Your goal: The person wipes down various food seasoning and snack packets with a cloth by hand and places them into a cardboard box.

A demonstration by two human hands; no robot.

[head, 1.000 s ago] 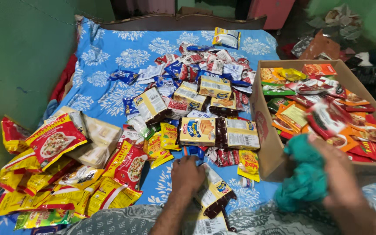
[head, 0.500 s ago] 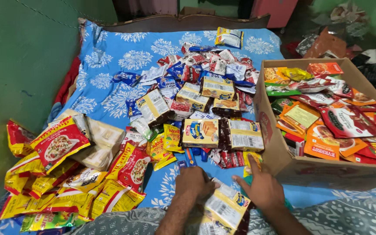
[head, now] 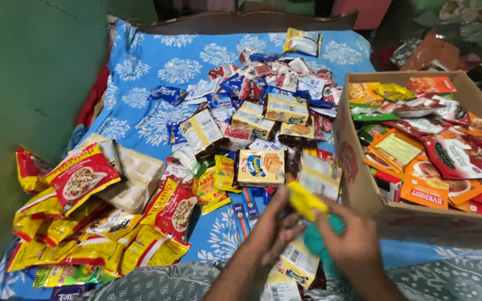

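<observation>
The person's left hand and right hand are both bare, with no gloves, rings or bracelets to be seen. Both forearms are uncovered as far as the lower edge of the view, and no sleeve, cuff or watch shows on either wrist. The fingernails are short and unpainted.

Small yellow sachet, tilted, pinched above the blue floral bedsheet.
</observation>
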